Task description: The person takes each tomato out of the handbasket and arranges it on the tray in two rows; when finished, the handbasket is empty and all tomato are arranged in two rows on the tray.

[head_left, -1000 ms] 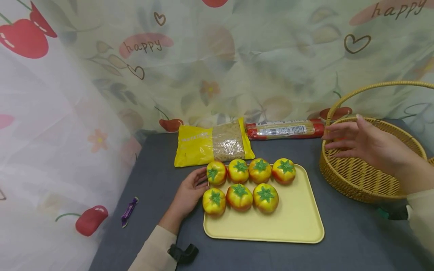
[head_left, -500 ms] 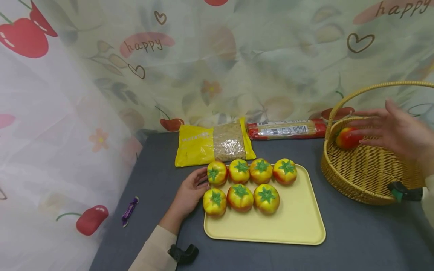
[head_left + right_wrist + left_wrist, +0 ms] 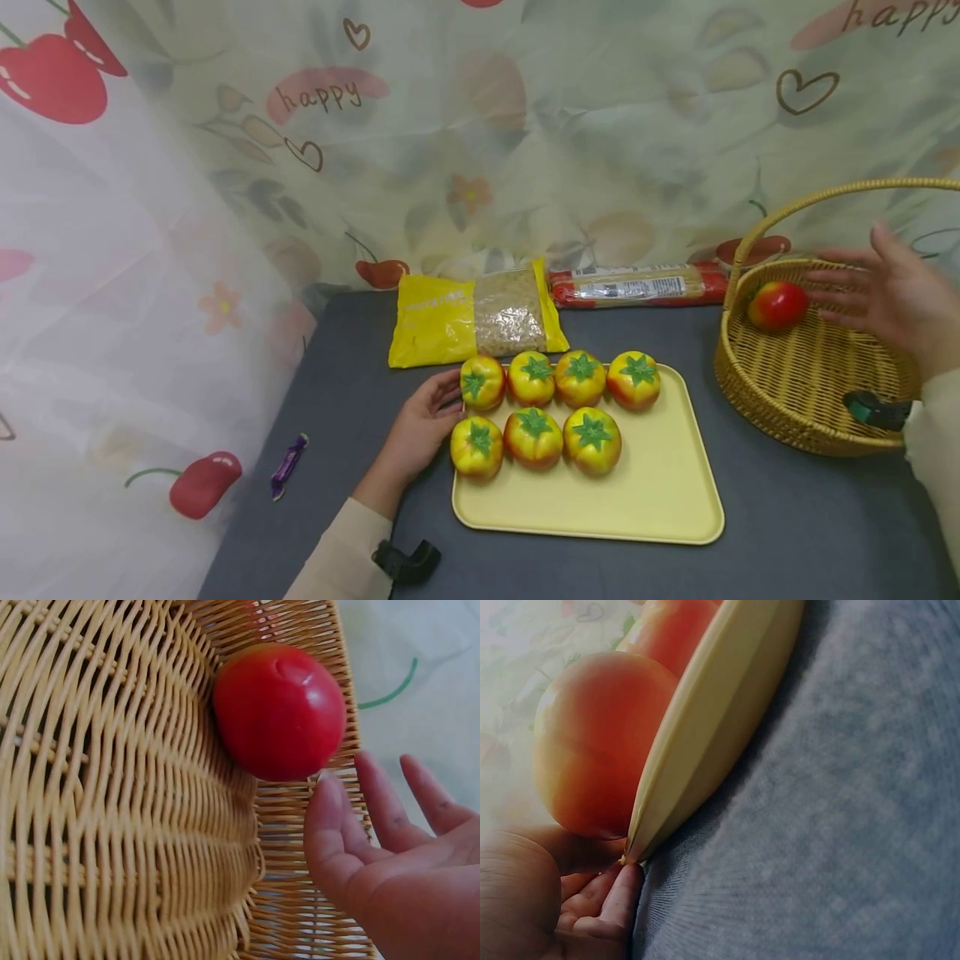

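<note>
My left hand (image 3: 426, 421) grips the left edge of the pale yellow tray (image 3: 660, 500). In the left wrist view the tray's rim (image 3: 705, 727) runs between the thumb and fingers, close beside a glossy tomato (image 3: 607, 742). Several yellow-red tomatoes (image 3: 533, 437) with green star-shaped tops stand on the tray in two rows. At the right, my right hand (image 3: 892, 296) is over the wicker basket (image 3: 817, 383), its fingers spread and holding nothing. A red tomato (image 3: 281, 712) lies in the basket against the wall, just off the fingertips.
Behind the tray lie a yellow bag of grain (image 3: 480, 317) and a red-ended pack of noodles (image 3: 637, 286). A purple wrapped candy (image 3: 288, 467) is on the dark table at the left. The basket's tall handle (image 3: 840, 196) arches over it.
The right hand has drawn back to the right over the basket, fingers spread, leaving the red tomato uncovered inside. The left hand stays at the tray edge.
</note>
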`<state>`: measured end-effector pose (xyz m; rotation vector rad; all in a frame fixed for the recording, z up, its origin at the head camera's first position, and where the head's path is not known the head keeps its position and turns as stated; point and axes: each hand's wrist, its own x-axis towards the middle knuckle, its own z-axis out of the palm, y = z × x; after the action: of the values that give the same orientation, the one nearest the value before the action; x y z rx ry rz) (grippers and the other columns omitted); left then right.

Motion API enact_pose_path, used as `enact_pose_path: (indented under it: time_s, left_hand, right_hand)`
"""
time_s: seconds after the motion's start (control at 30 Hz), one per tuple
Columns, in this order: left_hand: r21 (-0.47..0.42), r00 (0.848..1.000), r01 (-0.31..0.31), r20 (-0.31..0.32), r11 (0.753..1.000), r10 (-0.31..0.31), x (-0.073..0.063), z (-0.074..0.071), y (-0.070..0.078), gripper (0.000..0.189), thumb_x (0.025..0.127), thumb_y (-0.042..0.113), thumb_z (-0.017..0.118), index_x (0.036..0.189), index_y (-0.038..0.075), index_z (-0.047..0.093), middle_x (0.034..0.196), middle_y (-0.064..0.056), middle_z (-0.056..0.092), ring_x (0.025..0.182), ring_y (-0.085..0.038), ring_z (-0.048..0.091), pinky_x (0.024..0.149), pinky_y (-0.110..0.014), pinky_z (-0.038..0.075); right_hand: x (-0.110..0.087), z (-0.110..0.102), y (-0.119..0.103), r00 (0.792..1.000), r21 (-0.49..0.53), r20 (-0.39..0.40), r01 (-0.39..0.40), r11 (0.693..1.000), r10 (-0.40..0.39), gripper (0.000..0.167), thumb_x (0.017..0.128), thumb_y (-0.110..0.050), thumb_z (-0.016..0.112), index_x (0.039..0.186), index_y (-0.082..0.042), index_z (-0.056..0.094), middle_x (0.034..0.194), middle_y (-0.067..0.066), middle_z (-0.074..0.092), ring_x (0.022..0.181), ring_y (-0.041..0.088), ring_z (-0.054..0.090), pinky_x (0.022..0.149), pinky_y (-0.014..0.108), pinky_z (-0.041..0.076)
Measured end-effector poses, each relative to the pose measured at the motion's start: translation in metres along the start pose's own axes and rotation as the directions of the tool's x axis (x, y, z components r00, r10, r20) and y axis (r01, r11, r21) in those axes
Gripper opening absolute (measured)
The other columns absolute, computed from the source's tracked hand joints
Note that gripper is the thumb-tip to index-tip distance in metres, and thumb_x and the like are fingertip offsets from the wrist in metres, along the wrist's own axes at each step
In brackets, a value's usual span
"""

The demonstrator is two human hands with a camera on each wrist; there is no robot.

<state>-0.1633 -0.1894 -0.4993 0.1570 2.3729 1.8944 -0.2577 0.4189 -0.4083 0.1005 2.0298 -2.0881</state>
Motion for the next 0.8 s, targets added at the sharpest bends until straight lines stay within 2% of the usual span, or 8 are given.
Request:
enact_pose_path:
  time_s: [0.07, 0.17, 0.23, 0.3, 0.33, 0.53, 0.67, 0.8]
  left_hand:
    - [-0.002, 1.000, 0.000, 0.000, 1.000, 0.000, 0.000, 0.000, 0.001, 0.063, 0.101, -0.009, 0.069, 0.161, 0.002, 0.049, 0.160, -0.017, 0.053, 0.147, -0.033, 0.050, 0.116, -0.049, 0.047]
    - [0.000, 1.000, -0.002, -0.003, 1.000, 0.002, -0.001, 0.000, 0.002, 0.064, 0.101, -0.009, 0.069, 0.160, 0.002, 0.049, 0.160, -0.017, 0.053, 0.147, -0.033, 0.050, 0.116, -0.049, 0.047]
    - [0.001, 1.000, 0.000, -0.004, 1.000, 0.000, -0.001, 0.001, 0.002, 0.064, 0.101, -0.009, 0.070, 0.160, 0.002, 0.049, 0.160, -0.017, 0.053, 0.147, -0.033, 0.050, 0.116, -0.049, 0.047]
    - [0.003, 1.000, 0.000, -0.005, 1.000, 0.000, -0.001, 0.001, 0.003, 0.064, 0.101, -0.009, 0.070, 0.160, 0.002, 0.049, 0.160, -0.017, 0.053, 0.147, -0.033, 0.050, 0.116, -0.049, 0.047]
    - [0.002, 1.000, 0.001, -0.004, 1.000, -0.001, -0.001, 0.001, 0.003, 0.064, 0.101, -0.009, 0.070, 0.161, 0.002, 0.049, 0.160, -0.017, 0.053, 0.147, -0.033, 0.050, 0.116, -0.049, 0.047]
    - [0.006, 1.000, 0.008, -0.004, 1.000, -0.008, -0.001, 0.001, 0.003, 0.064, 0.101, -0.010, 0.070, 0.161, 0.002, 0.049, 0.160, -0.017, 0.053, 0.146, -0.033, 0.051, 0.116, -0.049, 0.047]
    - [0.012, 1.000, 0.011, -0.006, 1.000, -0.011, -0.001, 0.001, 0.003, 0.064, 0.101, -0.010, 0.070, 0.161, 0.002, 0.049, 0.159, -0.017, 0.053, 0.146, -0.033, 0.051, 0.116, -0.049, 0.047]
    - [0.011, 1.000, 0.008, -0.004, 1.000, -0.008, -0.001, 0.001, 0.003, 0.064, 0.101, -0.010, 0.070, 0.160, 0.002, 0.049, 0.159, -0.017, 0.053, 0.146, -0.033, 0.051, 0.116, -0.048, 0.047]
  right_hand:
    - [0.001, 0.000, 0.003, 0.999, -0.001, -0.018, -0.030, 1.000, 0.030, 0.088, 0.108, -0.072, 0.031, 0.176, -0.021, 0.012, 0.132, -0.015, 0.057, 0.135, 0.019, 0.054, 0.075, 0.025, 0.055]
    - [0.003, 0.001, 0.007, 0.997, -0.006, -0.028, -0.079, 0.997, 0.079, 0.080, 0.105, -0.076, 0.030, 0.172, -0.033, 0.026, 0.144, -0.004, 0.043, 0.160, 0.031, 0.016, 0.077, 0.025, 0.052]
    - [0.005, 0.000, 0.008, 0.995, 0.004, -0.011, -0.102, 0.995, 0.102, 0.064, 0.106, -0.075, 0.030, 0.158, -0.041, 0.042, 0.147, -0.001, 0.038, 0.163, 0.035, -0.006, 0.076, 0.026, 0.053]
    - [0.007, -0.001, 0.009, 0.993, 0.011, 0.010, -0.120, 0.993, 0.120, 0.051, 0.107, -0.073, 0.031, 0.141, -0.041, 0.052, 0.153, 0.002, 0.036, 0.162, 0.040, -0.009, 0.076, 0.027, 0.056]
    - [0.008, -0.001, 0.010, 0.991, -0.003, 0.023, -0.133, 0.991, 0.133, 0.055, 0.107, -0.073, 0.030, 0.146, -0.040, 0.050, 0.162, 0.003, 0.031, 0.161, 0.043, -0.012, 0.076, 0.028, 0.057]
    - [0.012, 0.006, 0.013, 0.983, -0.209, 0.061, -0.159, 0.965, 0.175, 0.068, 0.110, -0.069, 0.028, 0.166, -0.031, 0.026, 0.175, 0.019, 0.000, 0.155, 0.057, 0.004, 0.086, 0.036, 0.062]
    - [0.015, 0.010, 0.017, 0.987, -0.348, 0.081, -0.106, 0.932, 0.142, 0.051, 0.118, -0.046, 0.040, 0.160, -0.019, 0.033, 0.163, 0.028, 0.015, 0.132, 0.025, 0.054, 0.090, 0.037, 0.063]
    - [0.016, 0.016, 0.019, 0.989, -0.402, 0.084, -0.078, 0.912, 0.121, 0.067, 0.116, -0.030, 0.057, 0.164, 0.000, 0.023, 0.160, 0.031, 0.021, 0.101, -0.002, 0.061, 0.090, 0.036, 0.063]
